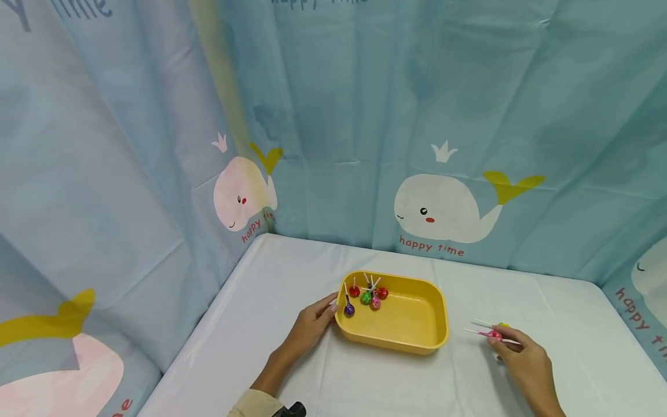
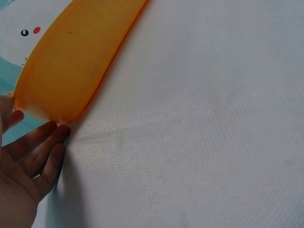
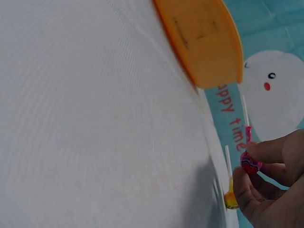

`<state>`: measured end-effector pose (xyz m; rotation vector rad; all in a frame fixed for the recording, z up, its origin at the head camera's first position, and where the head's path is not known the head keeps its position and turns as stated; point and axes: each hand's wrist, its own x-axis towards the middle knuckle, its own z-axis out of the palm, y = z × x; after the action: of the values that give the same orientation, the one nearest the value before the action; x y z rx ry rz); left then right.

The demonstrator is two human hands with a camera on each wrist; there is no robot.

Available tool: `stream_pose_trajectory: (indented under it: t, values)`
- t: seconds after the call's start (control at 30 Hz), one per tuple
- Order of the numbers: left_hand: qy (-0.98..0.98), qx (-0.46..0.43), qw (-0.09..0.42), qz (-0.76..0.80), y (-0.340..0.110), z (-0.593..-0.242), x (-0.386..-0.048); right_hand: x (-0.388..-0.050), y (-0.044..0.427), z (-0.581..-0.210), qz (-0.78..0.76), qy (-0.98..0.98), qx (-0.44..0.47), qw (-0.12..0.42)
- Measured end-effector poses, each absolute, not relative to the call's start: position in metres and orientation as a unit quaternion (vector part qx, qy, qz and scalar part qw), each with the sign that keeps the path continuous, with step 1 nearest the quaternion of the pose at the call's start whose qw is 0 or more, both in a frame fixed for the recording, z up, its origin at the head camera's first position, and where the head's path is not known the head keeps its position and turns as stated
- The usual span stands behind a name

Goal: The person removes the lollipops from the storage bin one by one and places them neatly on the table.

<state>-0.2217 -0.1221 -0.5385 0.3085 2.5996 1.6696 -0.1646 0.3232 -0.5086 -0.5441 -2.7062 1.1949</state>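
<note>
A yellow tray [image 1: 411, 318] stands on the white table, with several wrapped lollipops in its left part, among them a purple one [image 1: 349, 310] and a green one [image 1: 366, 297]. My left hand [image 1: 307, 330] touches the tray's left end; in the left wrist view its fingers [image 2: 47, 142] lie against the tray's end wall [image 2: 71, 61]. Right of the tray, my right hand [image 1: 526, 362] pinches a pink lollipop [image 3: 250, 163] by its head between thumb and finger. A yellow lollipop [image 3: 231, 200] is beside the fingertips; whether the hand holds it too is unclear.
The white-covered table [image 1: 234, 324] extends around the tray. Light blue curtains [image 1: 333, 174] printed with whales hang behind the table and at its sides. A dark object [image 1: 297, 409] shows at the left sleeve near the bottom edge.
</note>
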Motion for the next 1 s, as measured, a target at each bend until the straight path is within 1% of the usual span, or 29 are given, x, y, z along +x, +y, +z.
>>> stream_pose_trajectory:
  t: [0.57,1.0]
  values:
    - [0.834,0.100,0.013,0.542,-0.121,-0.537,-0.222,-0.173,0.340,-0.514,0.383,-0.898,-0.208,0.058]
    - [0.833,0.096,0.015,0.544,-0.121,-0.536,-0.220,-0.177,0.350,-0.525,0.353,-0.908,-0.220,0.055]
